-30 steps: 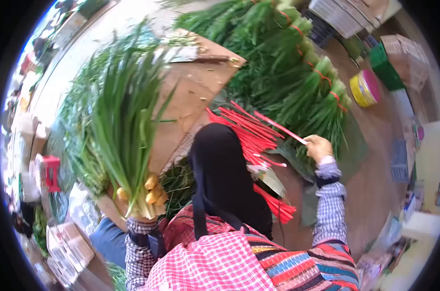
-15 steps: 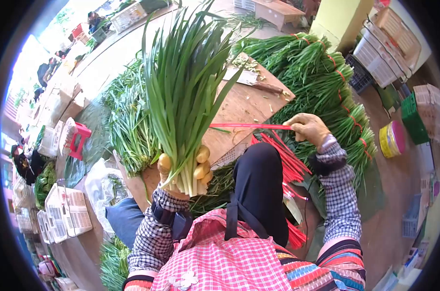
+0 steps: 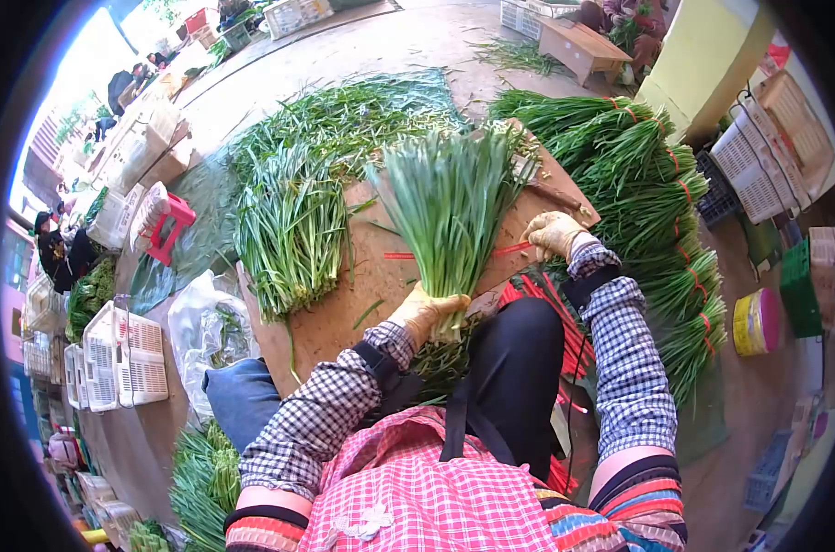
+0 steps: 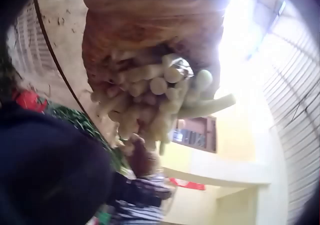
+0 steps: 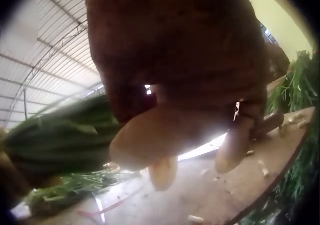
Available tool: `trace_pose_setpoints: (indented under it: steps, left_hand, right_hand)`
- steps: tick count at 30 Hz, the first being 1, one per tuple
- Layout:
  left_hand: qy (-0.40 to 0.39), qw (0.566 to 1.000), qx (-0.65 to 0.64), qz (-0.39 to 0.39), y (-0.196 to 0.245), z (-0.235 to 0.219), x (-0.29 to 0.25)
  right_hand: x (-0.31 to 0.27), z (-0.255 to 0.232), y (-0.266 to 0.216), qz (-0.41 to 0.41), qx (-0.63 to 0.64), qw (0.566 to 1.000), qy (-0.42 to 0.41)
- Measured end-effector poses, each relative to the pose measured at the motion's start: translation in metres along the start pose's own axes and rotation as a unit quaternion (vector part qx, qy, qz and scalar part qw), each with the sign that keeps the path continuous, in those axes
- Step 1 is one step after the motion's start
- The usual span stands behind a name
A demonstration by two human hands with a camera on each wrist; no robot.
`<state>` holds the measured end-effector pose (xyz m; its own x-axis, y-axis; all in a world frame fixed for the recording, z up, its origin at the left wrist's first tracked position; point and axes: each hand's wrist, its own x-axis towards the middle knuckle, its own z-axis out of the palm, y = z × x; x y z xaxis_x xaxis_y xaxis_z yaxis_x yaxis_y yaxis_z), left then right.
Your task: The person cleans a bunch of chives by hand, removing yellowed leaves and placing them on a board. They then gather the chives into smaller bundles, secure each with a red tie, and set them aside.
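My left hand (image 3: 427,311) grips a bunch of long-leaved greens (image 3: 450,202) near its pale stem ends. The leaves fan out over the wooden board (image 3: 321,336). In the left wrist view the round, cut stem ends (image 4: 159,86) cluster beneath the palm. A thin red tie strip (image 3: 511,248) runs across the board under the bunch, its far end showing on the left side. My right hand (image 3: 554,235) pinches the strip's right end. From the right wrist, that hand (image 5: 180,60) appears dark and close, its fingers bent above the board.
Loose greens (image 3: 289,235) lie along the board's left side. Bundles with red ties (image 3: 657,184) are stacked at right. More red strips (image 3: 555,308) lie beside the right knee (image 3: 519,345). Farther off are a red stool (image 3: 169,225), white crates (image 3: 128,354) and a yellow-and-pink bucket (image 3: 756,322).
The left hand has brought the upright bunch down over the board, across the red strip. The right hand has carried the strip from the pile onto the board, still holding one end.
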<state>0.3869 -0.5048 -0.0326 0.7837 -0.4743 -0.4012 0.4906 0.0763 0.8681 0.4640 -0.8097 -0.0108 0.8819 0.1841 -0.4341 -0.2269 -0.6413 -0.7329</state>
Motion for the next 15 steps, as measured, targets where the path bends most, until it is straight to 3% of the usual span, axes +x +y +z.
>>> trace_pose_setpoints:
  steps: [3, 8, 12, 15]
  left_hand:
    - [0.025, 0.998, 0.053, 0.0, 0.005, 0.01, -0.003]
    - [-0.021, 0.998, 0.047, 0.04, 0.004, 0.005, 0.001]
    - [-0.013, 0.967, 0.248, 0.061, 0.004, 0.003, 0.0]
    - [0.019, 0.964, 0.254, 0.075, 0.01, 0.003, -0.005]
  right_hand:
    - [0.001, 0.004, 0.001, -0.001, -0.004, 1.0, 0.028]
    - [-0.028, 0.013, -0.013, 0.053, 0.084, 0.995, 0.026]
    - [-0.025, 0.026, -0.014, 0.048, 0.116, 0.992, 0.017]
    - [-0.019, 0.034, -0.023, 0.031, 0.167, 0.986, -0.003]
